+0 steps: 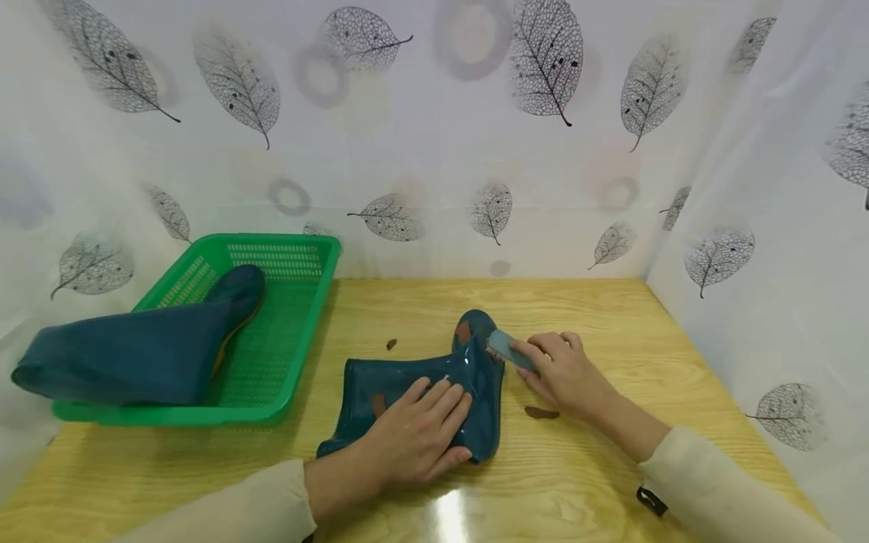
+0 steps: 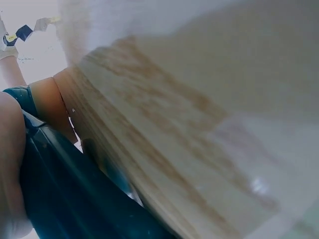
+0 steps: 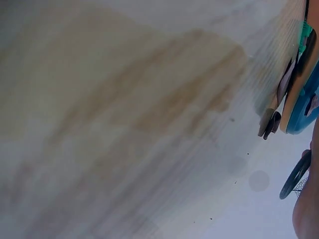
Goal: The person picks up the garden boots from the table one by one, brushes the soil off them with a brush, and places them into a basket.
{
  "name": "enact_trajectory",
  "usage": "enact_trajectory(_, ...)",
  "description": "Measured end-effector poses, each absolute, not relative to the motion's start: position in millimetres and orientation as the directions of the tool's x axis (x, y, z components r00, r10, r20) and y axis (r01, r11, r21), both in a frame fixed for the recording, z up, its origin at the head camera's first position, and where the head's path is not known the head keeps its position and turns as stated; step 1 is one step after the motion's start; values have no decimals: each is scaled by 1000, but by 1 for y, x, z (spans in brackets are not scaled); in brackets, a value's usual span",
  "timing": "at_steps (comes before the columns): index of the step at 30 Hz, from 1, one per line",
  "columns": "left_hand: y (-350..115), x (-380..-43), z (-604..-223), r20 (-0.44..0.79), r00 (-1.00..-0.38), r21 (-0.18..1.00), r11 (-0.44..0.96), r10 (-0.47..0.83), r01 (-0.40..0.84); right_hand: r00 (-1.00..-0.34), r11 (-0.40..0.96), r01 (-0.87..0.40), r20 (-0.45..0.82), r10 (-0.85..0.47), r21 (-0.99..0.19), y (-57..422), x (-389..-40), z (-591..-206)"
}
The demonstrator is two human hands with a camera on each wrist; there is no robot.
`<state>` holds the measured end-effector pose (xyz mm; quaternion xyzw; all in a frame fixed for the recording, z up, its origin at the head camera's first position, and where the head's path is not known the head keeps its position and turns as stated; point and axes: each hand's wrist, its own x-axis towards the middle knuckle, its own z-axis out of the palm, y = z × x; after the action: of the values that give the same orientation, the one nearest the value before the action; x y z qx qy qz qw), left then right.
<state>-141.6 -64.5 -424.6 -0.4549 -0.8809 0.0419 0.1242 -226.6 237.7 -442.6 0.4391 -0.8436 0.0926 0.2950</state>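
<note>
A dark teal rubber boot [image 1: 475,377] lies on its side on the wooden table, toe pointing away. Brown patches [image 1: 463,332] mark its foot and shaft. My left hand [image 1: 417,430] rests flat on the shaft, fingers extended; in the left wrist view the glossy shaft [image 2: 75,189] is beside that hand [image 2: 9,169]. A grey-blue scrub brush [image 1: 511,349] is pinched in my right hand [image 1: 566,377], its bristle side against the boot's foot. Part of the brush [image 3: 296,174] shows in the right wrist view, where most of the boot is out of frame.
On the left, a green plastic basket [image 1: 299,339] holds a second teal boot [image 1: 136,351], its shaft reaching over the rim. Brown flakes lie on the table, one [image 1: 541,412] below the right hand, another [image 1: 391,344] left of the boot. A leaf-patterned curtain [image 1: 434,151] surrounds the table.
</note>
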Motion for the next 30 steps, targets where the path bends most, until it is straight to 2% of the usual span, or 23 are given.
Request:
enact_trajectory(5,-63,-141,-426,174,-557,-189,583,812,791,-418,559,-821,546,-726,115,241,-226,-446)
enact_trajectory(11,-64,-140,-425,174,-560,-192,586,810,787,-405,546,-817,492,-771,184,243,-226,-444)
enact_trajectory(17,-65,-141,-424,165,-561,-190,585,811,789,-371,542,-806,511,-775,237,245,-227,-444)
enact_trajectory(30,-64,-142,-425,176,-556,-200,582,812,788,-372,574,-772,540,-756,273,247,-227,-443)
